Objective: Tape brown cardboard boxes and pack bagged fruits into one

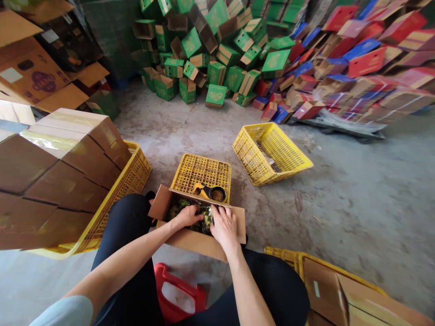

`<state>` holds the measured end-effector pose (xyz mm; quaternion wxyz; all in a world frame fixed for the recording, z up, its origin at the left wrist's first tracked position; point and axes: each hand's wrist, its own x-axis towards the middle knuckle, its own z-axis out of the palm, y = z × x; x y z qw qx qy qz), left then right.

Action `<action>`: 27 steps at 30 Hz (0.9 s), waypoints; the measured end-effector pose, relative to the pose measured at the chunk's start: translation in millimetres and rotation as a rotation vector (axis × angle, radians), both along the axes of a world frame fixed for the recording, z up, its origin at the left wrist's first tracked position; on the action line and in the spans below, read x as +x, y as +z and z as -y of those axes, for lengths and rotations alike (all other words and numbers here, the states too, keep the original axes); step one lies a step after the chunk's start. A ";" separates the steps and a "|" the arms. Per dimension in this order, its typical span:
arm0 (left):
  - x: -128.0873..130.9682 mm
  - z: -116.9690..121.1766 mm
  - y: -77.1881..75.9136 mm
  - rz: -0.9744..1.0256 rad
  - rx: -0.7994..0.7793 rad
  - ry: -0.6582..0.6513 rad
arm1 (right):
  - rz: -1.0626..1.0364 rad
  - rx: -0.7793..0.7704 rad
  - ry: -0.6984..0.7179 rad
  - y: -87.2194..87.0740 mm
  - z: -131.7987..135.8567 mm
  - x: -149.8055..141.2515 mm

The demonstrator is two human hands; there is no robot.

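An open brown cardboard box (197, 242) rests between my knees, its flaps spread. Inside lie dark green and yellow items under clear plastic wrap (204, 213). My left hand (186, 216) reaches into the box from the left, fingers curled down onto the contents. Over the box's right side, my right hand (224, 224) presses on the plastic with fingers bent. Just beyond the box, a yellow tape dispenser (211, 192) with a dark roll sits on an upturned yellow crate (202, 172).
Sealed brown boxes (57, 172) fill a yellow crate (136, 174) at left. A tipped yellow crate (272, 154) lies ahead right, another with a carton (340, 290) at lower right. A red stool (176, 294) is under me. Green, red and blue cartons (272, 59) are piled behind.
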<state>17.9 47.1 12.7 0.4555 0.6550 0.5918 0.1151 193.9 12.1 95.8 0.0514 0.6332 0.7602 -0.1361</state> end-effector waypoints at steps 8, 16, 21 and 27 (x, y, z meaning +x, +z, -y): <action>-0.8 -7.0 30.2 0.282 -0.067 0.265 | -0.349 0.003 -0.182 4.8 -15.3 15.9; -28.4 5.1 60.0 0.748 -0.454 0.510 | -0.945 -0.186 -0.277 -12.1 -17.2 -11.2; -43.7 3.8 46.2 0.798 -0.472 0.608 | -1.082 -0.292 -0.093 -2.1 -23.9 -18.6; -56.2 -1.4 33.2 0.910 -0.379 0.523 | -0.284 -0.258 -0.150 17.4 -37.4 -2.3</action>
